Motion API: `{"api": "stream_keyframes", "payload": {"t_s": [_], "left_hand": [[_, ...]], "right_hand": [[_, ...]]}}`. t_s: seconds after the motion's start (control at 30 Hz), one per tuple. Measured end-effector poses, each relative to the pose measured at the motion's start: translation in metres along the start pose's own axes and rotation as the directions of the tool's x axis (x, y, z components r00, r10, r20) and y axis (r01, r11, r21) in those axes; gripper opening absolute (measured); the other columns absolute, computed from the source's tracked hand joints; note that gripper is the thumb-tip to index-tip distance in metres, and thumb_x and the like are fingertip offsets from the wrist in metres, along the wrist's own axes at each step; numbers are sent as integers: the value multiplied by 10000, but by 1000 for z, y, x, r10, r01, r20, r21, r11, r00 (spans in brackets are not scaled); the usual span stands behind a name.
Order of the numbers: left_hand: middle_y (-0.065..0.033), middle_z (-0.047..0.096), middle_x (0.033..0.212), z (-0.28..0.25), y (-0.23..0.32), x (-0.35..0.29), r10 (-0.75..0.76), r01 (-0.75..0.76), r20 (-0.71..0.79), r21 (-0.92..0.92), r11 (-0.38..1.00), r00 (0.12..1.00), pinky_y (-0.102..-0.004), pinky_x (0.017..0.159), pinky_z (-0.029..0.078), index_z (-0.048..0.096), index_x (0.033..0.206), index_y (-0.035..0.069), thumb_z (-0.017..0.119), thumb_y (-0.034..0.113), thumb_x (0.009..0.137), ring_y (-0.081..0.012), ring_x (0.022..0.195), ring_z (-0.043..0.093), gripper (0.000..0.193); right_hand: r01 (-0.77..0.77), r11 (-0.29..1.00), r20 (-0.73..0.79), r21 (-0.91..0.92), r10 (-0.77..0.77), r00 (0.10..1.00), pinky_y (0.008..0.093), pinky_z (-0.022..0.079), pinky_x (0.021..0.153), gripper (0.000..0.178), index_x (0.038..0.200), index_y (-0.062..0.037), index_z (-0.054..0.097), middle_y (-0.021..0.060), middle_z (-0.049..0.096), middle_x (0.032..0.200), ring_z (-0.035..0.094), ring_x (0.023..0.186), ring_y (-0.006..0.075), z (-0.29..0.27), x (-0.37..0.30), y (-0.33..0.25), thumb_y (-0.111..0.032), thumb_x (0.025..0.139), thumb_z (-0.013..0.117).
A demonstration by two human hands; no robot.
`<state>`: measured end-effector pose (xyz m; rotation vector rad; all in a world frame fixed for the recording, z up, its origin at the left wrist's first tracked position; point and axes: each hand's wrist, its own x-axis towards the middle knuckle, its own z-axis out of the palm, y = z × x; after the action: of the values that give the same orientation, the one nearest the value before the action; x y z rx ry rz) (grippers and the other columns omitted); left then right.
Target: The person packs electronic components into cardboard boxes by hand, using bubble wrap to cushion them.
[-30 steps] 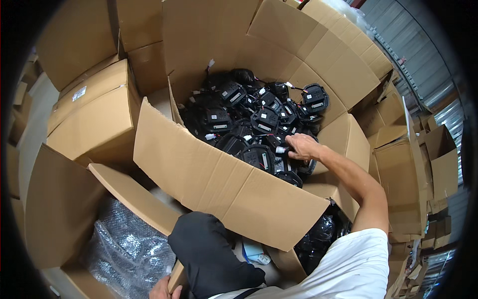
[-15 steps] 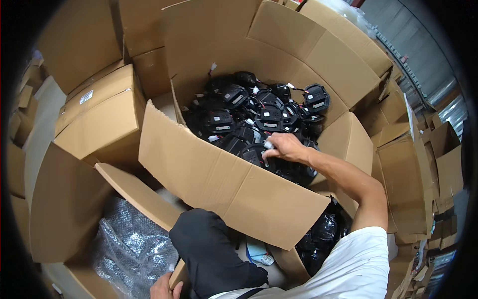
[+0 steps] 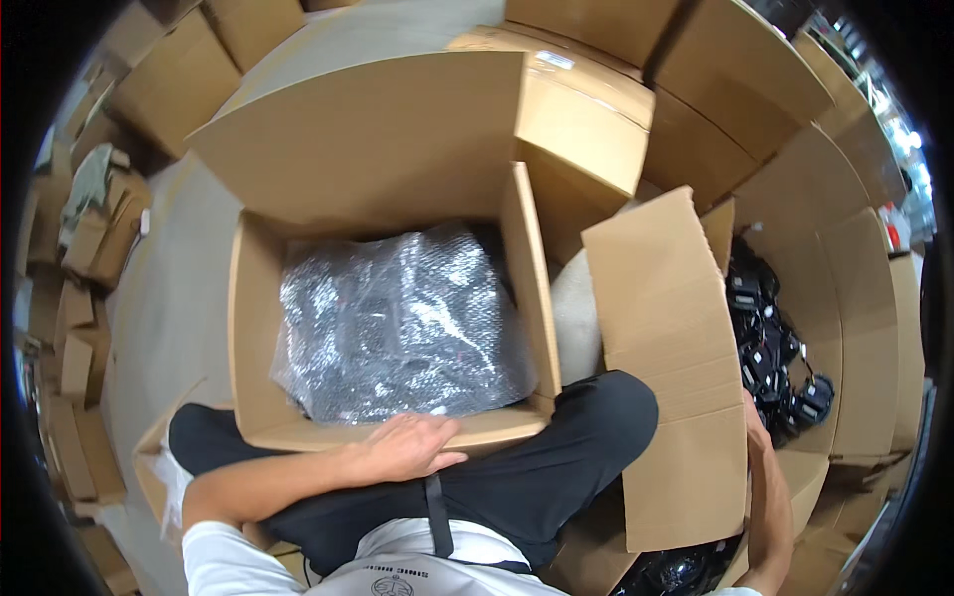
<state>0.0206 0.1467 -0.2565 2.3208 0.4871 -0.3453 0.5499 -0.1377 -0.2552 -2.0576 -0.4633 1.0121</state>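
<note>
My left hand (image 3: 412,444) holds the near rim of an open cardboard box (image 3: 243,338), fingers over the edge and thumb on the near side. Inside that box, a sheet of clear bubble wrap (image 3: 397,318) covers dark contents. On the right, my right hand (image 3: 757,427) reaches over a large carton's flap (image 3: 671,368) beside black plastic parts (image 3: 765,353) with wires and white connectors. Its fingers are mostly hidden at the flap edge, so whether it holds a part cannot be seen.
A closed, taped carton (image 3: 586,119) stands beyond the bubble-wrap box. Below the large flap are shiny black bagged items (image 3: 681,571). More cartons (image 3: 174,84) and a cloth-topped stack (image 3: 104,214) stand at the left across the grey floor (image 3: 169,298). My bent legs flank the near box.
The view has swung left, so the bubble-wrap box is central and the large carton lies right. My left hand now lies across the near rim; my right hand is nearer the carton's flap edge.
</note>
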Motion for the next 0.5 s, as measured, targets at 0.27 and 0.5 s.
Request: {"api": "stream_keyframes", "payload": {"t_s": [0.27,0.5], "left_hand": [[-236,665,1106,-52,-77,51,-13,-4,-260,-67,998,966,-497,867,532,630,1179,-18,607,391,986,-396,1008,659,453],[-280,546,1270,-29,-110,190,-215,364,-704,67,929,677,-520,993,423,487,1334,-68,737,401,876,-402,1261,492,702]], "right_hand": [[174,937,-294,-303,-265,918,256,421,583,274,1010,-47,598,-48,544,805,484,672,59,-71,-73,-95,-307,980,678],[357,887,-340,-293,-445,828,252,483,772,282,1137,4,606,14,639,965,581,856,93,-39,-120,-173,-224,982,663]]}}
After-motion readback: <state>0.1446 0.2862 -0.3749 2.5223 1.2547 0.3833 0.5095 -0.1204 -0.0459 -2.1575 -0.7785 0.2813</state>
